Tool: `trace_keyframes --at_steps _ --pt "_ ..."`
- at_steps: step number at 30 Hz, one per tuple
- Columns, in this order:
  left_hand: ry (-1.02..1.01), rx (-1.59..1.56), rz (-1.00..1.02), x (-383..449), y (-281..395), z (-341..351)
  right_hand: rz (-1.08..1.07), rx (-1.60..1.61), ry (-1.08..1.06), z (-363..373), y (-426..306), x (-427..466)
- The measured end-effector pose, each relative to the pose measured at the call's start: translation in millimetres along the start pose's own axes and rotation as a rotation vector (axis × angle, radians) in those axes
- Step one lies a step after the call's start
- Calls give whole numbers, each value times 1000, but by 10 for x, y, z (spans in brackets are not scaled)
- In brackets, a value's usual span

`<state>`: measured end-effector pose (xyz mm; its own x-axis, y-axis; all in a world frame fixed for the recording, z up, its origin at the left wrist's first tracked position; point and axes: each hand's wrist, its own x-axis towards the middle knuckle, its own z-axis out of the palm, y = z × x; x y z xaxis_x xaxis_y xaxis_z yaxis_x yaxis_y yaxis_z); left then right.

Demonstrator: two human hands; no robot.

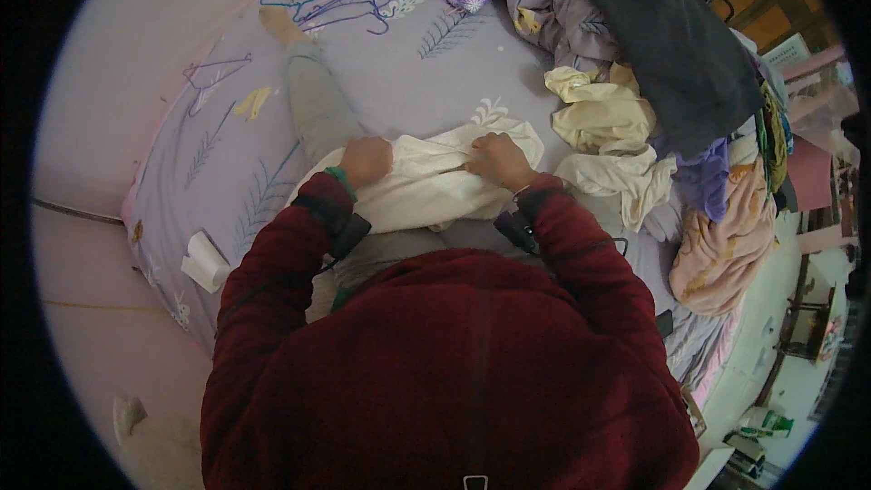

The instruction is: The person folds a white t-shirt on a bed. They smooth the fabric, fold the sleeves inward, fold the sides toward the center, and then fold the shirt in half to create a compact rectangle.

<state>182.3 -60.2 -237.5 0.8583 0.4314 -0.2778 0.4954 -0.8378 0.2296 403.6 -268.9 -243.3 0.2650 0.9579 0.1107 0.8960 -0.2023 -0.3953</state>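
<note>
A cream-white cloth garment (435, 197) is spread in loose folds across my lap and the bed sheet. My left hand (366, 162) grips its left part, fingers curled into the fabric. On the right side my right hand (500, 162) pinches a fold of the same garment. Slack creases run between the two hands. What kind of garment it is cannot be told from its folds. My outstretched leg (320, 99), in light grey-green trousers, lies past the garment's left end.
Several plastic hangers (340, 7) lie at the far end of the lavender bed sheet (435, 95); a lone hanger (216, 75) is at left. Rumpled pale yellow clothing (602, 112), a dark grey cloth (674, 47) and a peach blanket (725, 245) pile up at right. A white tissue roll (205, 262) rests at left.
</note>
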Motion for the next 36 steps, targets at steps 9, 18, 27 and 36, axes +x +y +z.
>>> trace_keyframes --at_steps 9,18,27,36 --pt "175 -884 298 -205 -160 -510 162 457 149 -698 200 259" --pt "339 -1245 161 -826 143 -1767 58 953 170 -1644 -262 247" --pt "353 -1283 331 -1016 568 -1955 -24 961 271 -1768 -586 188" --pt "274 -1372 239 -867 933 -2003 -76 1045 -174 -1866 -1042 -38"
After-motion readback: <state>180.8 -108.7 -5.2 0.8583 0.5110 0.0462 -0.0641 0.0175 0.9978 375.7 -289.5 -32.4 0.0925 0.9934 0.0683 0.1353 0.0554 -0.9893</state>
